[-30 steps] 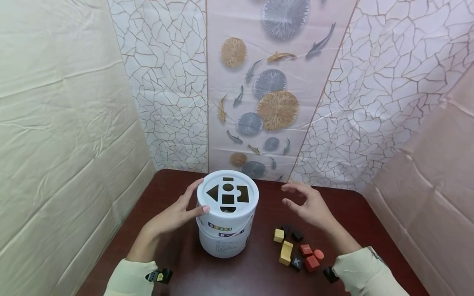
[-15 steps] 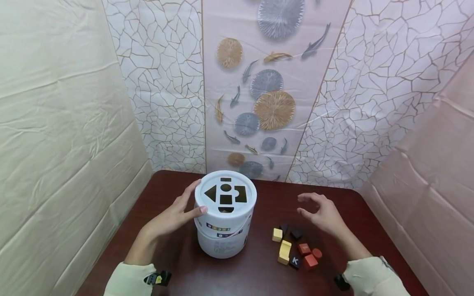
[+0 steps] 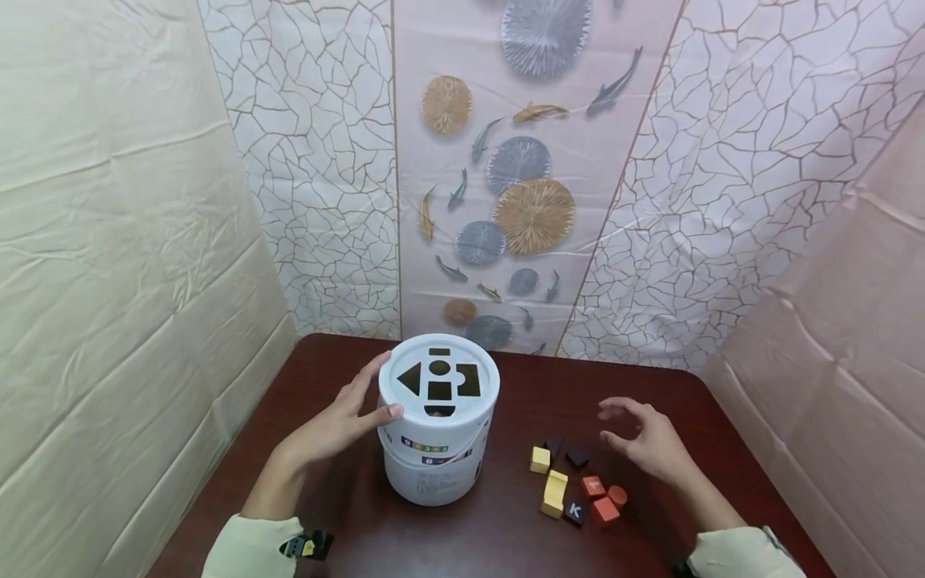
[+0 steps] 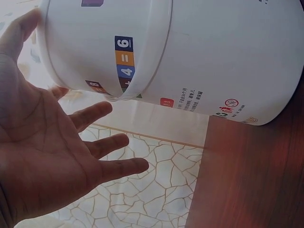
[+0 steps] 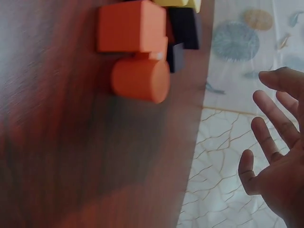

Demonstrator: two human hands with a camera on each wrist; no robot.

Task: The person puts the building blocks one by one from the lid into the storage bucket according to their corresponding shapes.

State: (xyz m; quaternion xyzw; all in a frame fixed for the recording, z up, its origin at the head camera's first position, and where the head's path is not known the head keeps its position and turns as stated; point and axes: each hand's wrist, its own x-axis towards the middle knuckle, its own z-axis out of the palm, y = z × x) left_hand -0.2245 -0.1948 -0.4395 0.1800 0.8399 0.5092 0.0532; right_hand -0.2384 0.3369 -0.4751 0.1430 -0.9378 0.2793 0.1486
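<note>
A white shape-sorter bucket [image 3: 433, 474] stands upright on the table; its white lid [image 3: 393, 383] has several shaped holes. My left hand [image 3: 334, 429] rests on the lid's left edge with thumb and index finger spread along the rim. The left wrist view shows the other fingers of this hand [image 4: 52, 147] stretched out apart from the bucket. My right hand [image 3: 654, 441] hovers empty, loosely curved, behind and right of the loose blocks. Nearest to it are a red cylinder [image 5: 140, 80] and a red cube block [image 5: 121, 27].
A yellow cube [image 3: 539, 459], a yellow notched block [image 3: 554, 494], a black block marked K [image 3: 574, 514] and other red and black blocks lie right of the bucket. Fabric walls [image 3: 347, 160] stand behind and beside the dark red table [image 3: 535, 401].
My right hand has moved right and toward me, away from the bucket and past the blocks. The left hand stays on the lid's edge. The head view has shifted slightly.
</note>
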